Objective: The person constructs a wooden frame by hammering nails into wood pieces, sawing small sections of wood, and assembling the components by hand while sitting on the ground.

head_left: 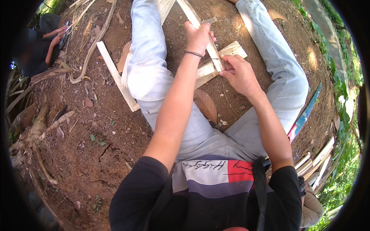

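Note:
My left hand is wrapped round a long pale wooden strip, which slants between my knees from the top edge toward me. At the strip's near end, the thumb and fingers of my right hand are closed on its edge; whether they also pinch something small is hidden. A thin dark mark or object crosses the strip close by. Under that end lies a wider wooden board, set crosswise on the ground. Another pale board runs off the top edge beside my left leg.
A pale wooden stick lies by my left knee. Right of my leg rests a handsaw with a red handle. Several wood strips are piled nearer me. One person sits far left; another's leg shows lower right. Roots border the soil.

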The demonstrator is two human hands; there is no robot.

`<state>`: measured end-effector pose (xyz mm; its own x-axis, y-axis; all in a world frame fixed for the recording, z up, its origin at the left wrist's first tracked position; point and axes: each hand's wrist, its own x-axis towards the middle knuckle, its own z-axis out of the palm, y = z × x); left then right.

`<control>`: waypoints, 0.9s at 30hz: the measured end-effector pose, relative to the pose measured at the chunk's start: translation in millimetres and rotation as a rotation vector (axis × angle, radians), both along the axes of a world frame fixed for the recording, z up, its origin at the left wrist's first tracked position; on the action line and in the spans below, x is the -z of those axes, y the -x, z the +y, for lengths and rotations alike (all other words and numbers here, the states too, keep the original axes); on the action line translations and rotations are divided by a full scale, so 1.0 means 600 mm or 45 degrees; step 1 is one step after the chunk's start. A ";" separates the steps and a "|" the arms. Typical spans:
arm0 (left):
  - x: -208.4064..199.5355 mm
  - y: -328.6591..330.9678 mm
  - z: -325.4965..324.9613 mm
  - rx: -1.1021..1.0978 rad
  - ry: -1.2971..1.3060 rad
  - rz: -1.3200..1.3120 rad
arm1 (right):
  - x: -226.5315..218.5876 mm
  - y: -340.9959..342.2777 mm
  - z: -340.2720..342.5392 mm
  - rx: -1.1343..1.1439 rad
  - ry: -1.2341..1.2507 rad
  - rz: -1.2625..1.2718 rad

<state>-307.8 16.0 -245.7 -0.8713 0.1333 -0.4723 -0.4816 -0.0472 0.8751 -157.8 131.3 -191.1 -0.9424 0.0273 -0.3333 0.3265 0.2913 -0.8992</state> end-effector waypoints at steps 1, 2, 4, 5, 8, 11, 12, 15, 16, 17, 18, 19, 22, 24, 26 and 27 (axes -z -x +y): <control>0.002 0.000 -0.002 0.000 0.005 0.009 | 0.000 -0.001 -0.001 -0.008 -0.019 0.006; 0.002 0.001 -0.002 0.000 0.009 0.020 | -0.001 -0.001 -0.003 -0.017 -0.038 0.014; 0.000 0.000 0.001 -0.012 -0.008 -0.006 | -0.001 -0.002 -0.004 -0.017 -0.057 0.016; 0.001 0.000 0.001 -0.020 -0.017 -0.019 | -0.002 -0.002 -0.004 -0.009 -0.058 0.011; 0.004 0.001 0.000 -0.004 -0.051 -0.043 | 0.002 -0.004 -0.004 0.011 -0.031 0.003; 0.006 0.003 0.000 -0.013 -0.076 -0.032 | 0.005 -0.003 -0.001 0.014 0.006 -0.008; 0.004 0.001 -0.001 -0.002 -0.112 -0.038 | 0.006 -0.002 0.000 0.012 0.017 -0.010; -0.008 -0.004 -0.005 0.020 -0.233 -0.006 | -0.003 0.002 0.003 -0.040 -0.035 0.016; -0.013 -0.013 -0.002 0.021 -0.279 0.024 | -0.006 -0.003 0.000 0.026 0.017 -0.003; -0.018 -0.012 0.004 0.028 -0.328 0.072 | -0.008 -0.005 -0.003 0.095 0.067 -0.005; -0.020 -0.013 0.011 0.055 -0.391 0.151 | -0.015 -0.003 -0.005 0.160 0.037 -0.040; -0.029 -0.012 0.019 0.089 -0.455 0.228 | -0.023 -0.003 -0.001 0.238 -0.054 0.037; -0.082 0.009 0.034 0.240 -0.362 0.503 | -0.063 0.015 0.020 0.526 -0.084 0.193; -0.123 0.037 0.032 0.393 -0.203 0.731 | -0.133 0.034 0.053 0.650 0.241 0.199; -0.180 0.066 0.047 0.493 -0.058 0.929 | -0.192 0.044 0.099 0.707 0.837 0.222; -0.240 0.077 0.053 0.586 0.349 0.974 | -0.206 0.043 0.129 0.718 1.247 0.265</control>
